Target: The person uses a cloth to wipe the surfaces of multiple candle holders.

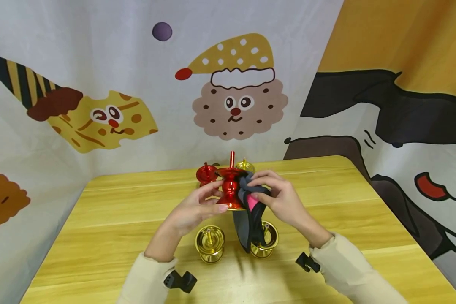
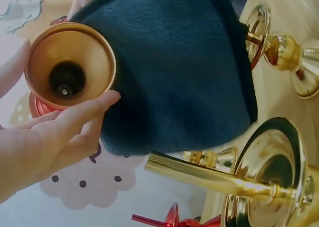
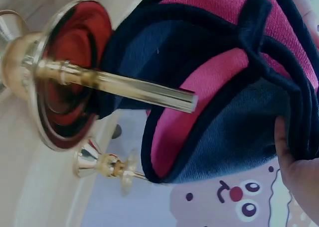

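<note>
Above the wooden table, my left hand (image 1: 188, 213) grips a shiny red candle holder (image 1: 230, 187) by its flared base, fingers and thumb at the rim. It is upright, its thin spike pointing up. The left wrist view looks into its hollow gold-coloured underside (image 2: 42, 50). My right hand (image 1: 285, 198) pinches a dark blue-grey cloth (image 1: 241, 230) with a pink inner side and black edging. The cloth's bunched upper part lies against the right side of the red holder, while the rest hangs down. In the right wrist view, the folded cloth (image 3: 224, 132) shows a small loop.
Two gold candle holders stand near the front, one left (image 1: 210, 245) and one right (image 1: 265, 252), the right one partly behind the hanging cloth. Farther back stand another red holder (image 1: 206, 173) and a gold one (image 1: 248, 165). A printed curtain (image 1: 137, 63) hangs behind the table (image 1: 118, 219).
</note>
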Demonstrator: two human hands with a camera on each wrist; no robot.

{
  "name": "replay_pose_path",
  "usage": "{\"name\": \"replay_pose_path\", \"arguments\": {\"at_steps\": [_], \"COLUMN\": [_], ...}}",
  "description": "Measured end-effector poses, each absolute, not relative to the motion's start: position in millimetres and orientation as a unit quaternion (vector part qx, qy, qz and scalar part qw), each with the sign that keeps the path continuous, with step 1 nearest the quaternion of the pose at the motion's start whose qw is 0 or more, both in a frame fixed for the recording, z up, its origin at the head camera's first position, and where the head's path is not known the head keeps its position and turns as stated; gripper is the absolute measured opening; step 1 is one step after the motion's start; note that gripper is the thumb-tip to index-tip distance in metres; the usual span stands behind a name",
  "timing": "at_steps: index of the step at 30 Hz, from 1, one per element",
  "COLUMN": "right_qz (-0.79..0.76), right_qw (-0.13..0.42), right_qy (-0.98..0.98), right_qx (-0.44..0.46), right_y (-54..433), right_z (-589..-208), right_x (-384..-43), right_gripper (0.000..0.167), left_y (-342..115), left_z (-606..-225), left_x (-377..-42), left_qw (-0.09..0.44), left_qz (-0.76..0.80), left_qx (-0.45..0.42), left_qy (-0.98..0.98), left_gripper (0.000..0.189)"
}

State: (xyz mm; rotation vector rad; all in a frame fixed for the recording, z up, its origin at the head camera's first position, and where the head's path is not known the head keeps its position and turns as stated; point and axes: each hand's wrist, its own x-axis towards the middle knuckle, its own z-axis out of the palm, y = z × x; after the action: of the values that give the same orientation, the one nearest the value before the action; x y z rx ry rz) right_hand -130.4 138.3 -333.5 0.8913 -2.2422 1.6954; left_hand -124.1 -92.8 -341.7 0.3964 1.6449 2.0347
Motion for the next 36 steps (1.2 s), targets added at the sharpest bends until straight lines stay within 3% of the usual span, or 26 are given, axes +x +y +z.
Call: {"name": "replay_pose_path", "arguments": {"at_steps": [6, 15, 25, 36], "right_qz": [0.574, 0.538, 0.559, 0.567], "right_qw": [0.085, 0.102, 0.085, 0.111], "right_qy": [-0.763, -0.78, -0.774, -0.752], "right_qx": [0.286, 0.302, 0.286, 0.319], "right_y": [138.5, 129.9, 139.6, 129.3], "right_z": [-335.1, -329.2, -332.2, -325.6], "right_x": [-132.6, -122.8, -130.7, -122.4], "right_gripper": [0.021, 0.02, 0.018, 0.019], "left_y": [-92.4, -75.5, -93.6, -84.5], "left_z": [-343.4, -341.6, -338.3, -340.7], "left_x": [-124.4, -120.4, -121.7, -119.4], "left_qw": [0.249, 0.134, 0.212, 0.152], "left_qz": [0.734, 0.61, 0.719, 0.651], "left_qx": [0.15, 0.106, 0.168, 0.146], "left_qy": [0.614, 0.773, 0.64, 0.729], "left_gripper": [0.077, 0.076, 0.071, 0.07]}}
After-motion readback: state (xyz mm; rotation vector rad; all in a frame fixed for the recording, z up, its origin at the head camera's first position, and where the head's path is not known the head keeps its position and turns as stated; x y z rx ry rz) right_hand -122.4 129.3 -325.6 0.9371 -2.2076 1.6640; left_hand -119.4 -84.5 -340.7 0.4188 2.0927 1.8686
